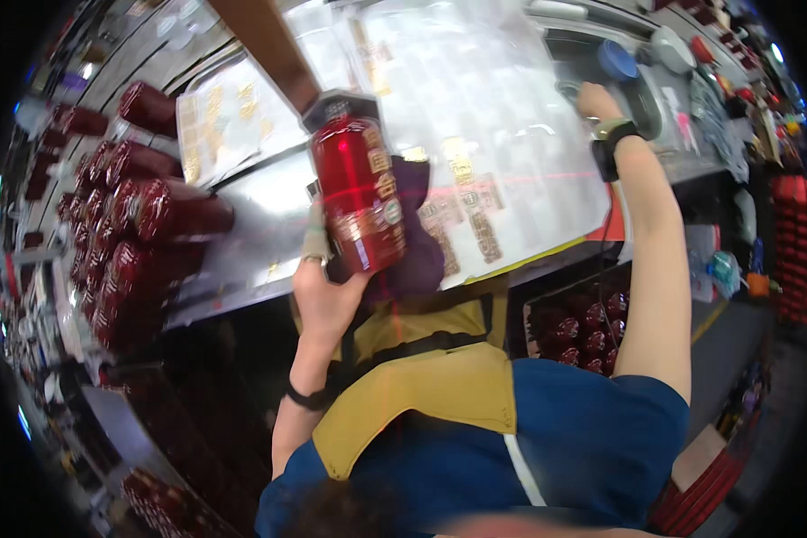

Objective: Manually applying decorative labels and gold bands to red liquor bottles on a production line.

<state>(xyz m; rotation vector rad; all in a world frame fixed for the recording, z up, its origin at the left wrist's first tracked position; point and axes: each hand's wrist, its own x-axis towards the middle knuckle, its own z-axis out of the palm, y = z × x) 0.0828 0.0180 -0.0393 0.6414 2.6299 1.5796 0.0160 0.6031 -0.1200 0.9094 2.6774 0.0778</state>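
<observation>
My left hand (pixel 325 285) is raised over the near edge of the table (pixel 269 206) and grips a red bottle (pixel 359 193) with a black cap and gold labels, held upright and slightly tilted. A dark purple cloth (pixel 419 255) hangs behind the bottle. My right hand (pixel 595 100), with a black band on its wrist, reaches far to the back right and touches a dark round machine (pixel 641 94) beside a blue cap (pixel 616 59). Whether its fingers grip anything is hidden.
Several red bottles (pixel 143 224) lie stacked on the table's left side. Clear sheets of gold stickers (pixel 475 134) cover the middle. A box of red bottles (pixel 587 332) sits under the table, red crates (pixel 793 251) stand at the right, and a brown beam (pixel 269 45) crosses above.
</observation>
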